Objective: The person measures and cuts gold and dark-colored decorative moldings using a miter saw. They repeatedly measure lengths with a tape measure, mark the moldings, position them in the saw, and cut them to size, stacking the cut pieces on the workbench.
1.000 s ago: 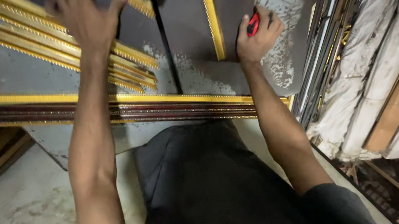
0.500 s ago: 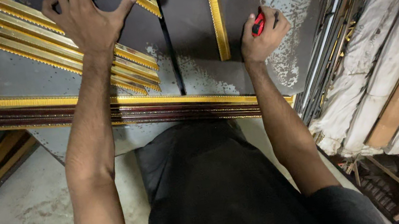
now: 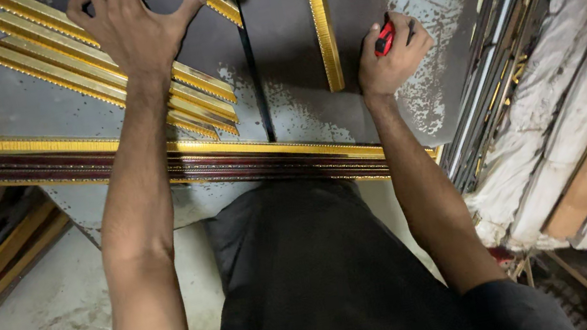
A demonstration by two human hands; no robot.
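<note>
- The left hand lies flat with fingers spread, released, pressing on a stack of gold moulding strips at about 11 o'clock.
- Those strips are long and thin, ribbed, bright gold with beaded edges; they run diagonally from 10 o'clock down toward the centre, side by side and touching.
- The right hand is clenched around a small red cutter at about 1 o'clock; only the tool's red and black top shows above the fist.
- Just beside that fist, toward 12 o'clock, stands a single gold strip, running straight up and down on a dark panel.
- The worktop is grey metal, flecked with worn brown patches.
- Across its near edge, from 9 to 3 o'clock, lies a long frame moulding in dark maroon with gold bands.
- At 3 o'clock, white-wrapped bundles lean well apart from the hands.
</note>
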